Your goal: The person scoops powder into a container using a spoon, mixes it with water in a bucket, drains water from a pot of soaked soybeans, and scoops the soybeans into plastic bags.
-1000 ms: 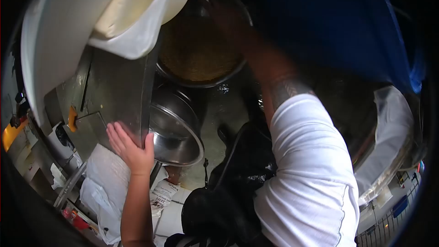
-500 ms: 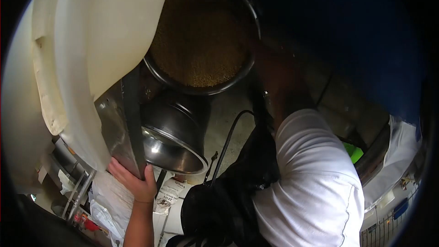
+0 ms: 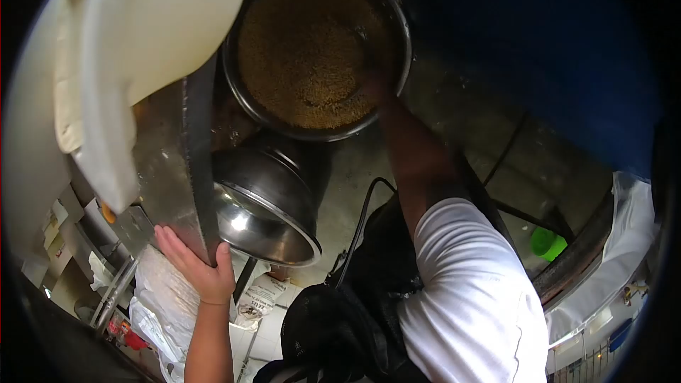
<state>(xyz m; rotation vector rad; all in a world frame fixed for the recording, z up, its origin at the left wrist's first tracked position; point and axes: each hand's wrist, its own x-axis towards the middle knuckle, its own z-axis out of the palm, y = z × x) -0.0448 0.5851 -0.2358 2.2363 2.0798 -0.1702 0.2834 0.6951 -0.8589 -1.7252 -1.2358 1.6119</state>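
My right arm, in a white sleeve, reaches into a large round metal bowl (image 3: 245,103) filled with yellow-brown grain (image 3: 312,78). My right hand (image 3: 374,89) is in deep shadow over the right part of the grain; its fingers cannot be made out. At lower left, my left hand (image 3: 198,269) rests on the near corner of a metal table (image 3: 167,163). Its fingers lie stretched along the top, the thumb apart at the table's dark side edge. Beside that edge, below the grain bowl, a shiny metal bowl (image 3: 269,230) stands tilted on its side.
A pale cream sheet-like thing (image 3: 177,14) hangs over the table at upper left. White plastic bags (image 3: 167,305) and a printed sack (image 3: 262,298) lie below my left hand. A green container (image 3: 547,243) stands on the floor at right; a dark hose (image 3: 362,220) curves mid-view.
My right hand has moved left, from the bowl's right rim in over the grain. My left hand stays on the table corner. The view has shifted, uncovering more of the table and the green container.
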